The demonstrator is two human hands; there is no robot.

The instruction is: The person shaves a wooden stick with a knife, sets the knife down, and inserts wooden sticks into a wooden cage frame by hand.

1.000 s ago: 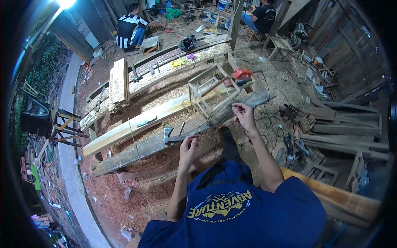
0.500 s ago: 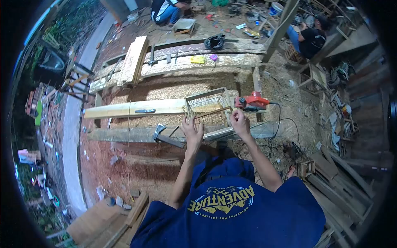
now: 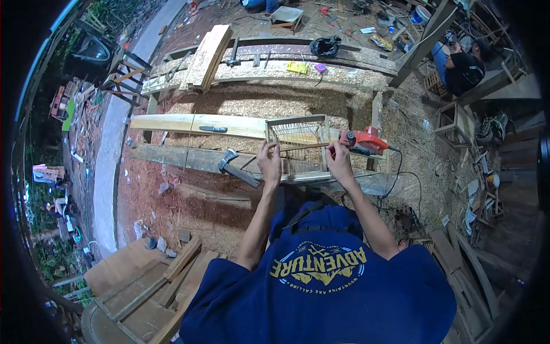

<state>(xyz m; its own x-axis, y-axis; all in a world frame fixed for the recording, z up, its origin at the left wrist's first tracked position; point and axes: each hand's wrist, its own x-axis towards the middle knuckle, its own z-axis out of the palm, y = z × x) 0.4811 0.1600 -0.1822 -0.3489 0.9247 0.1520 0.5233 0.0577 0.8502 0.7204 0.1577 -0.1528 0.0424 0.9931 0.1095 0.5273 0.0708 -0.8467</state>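
Observation:
A thin brown wooden stick (image 3: 306,147) spans the gap between my hands, lying across a wooden frame (image 3: 298,119) strung with several thin rods. My left hand (image 3: 269,165) has its thumb and fingers closed at the stick's left end. Pinching the right end is my right hand (image 3: 340,163). Just beyond that hand, a red electric planer (image 3: 364,140) rests on the bench. A hammer-like tool with a metal head (image 3: 228,159) lies left of my left hand. Farther left, a dark-handled tool (image 3: 213,129) sits on a pale plank (image 3: 166,123).
Behind the frame, a second bench (image 3: 258,75) carries stacked boards (image 3: 209,57), a yellow item (image 3: 297,67), a pink tape measure (image 3: 320,67) and a black bag (image 3: 325,46). A power cord (image 3: 420,192) trails at right. A person (image 3: 465,71) sits at far right.
The view has shifted, so the benches appear farther right and those at the back higher. Both hands have moved slightly over the frame, and the stick now lies closer to level between them.

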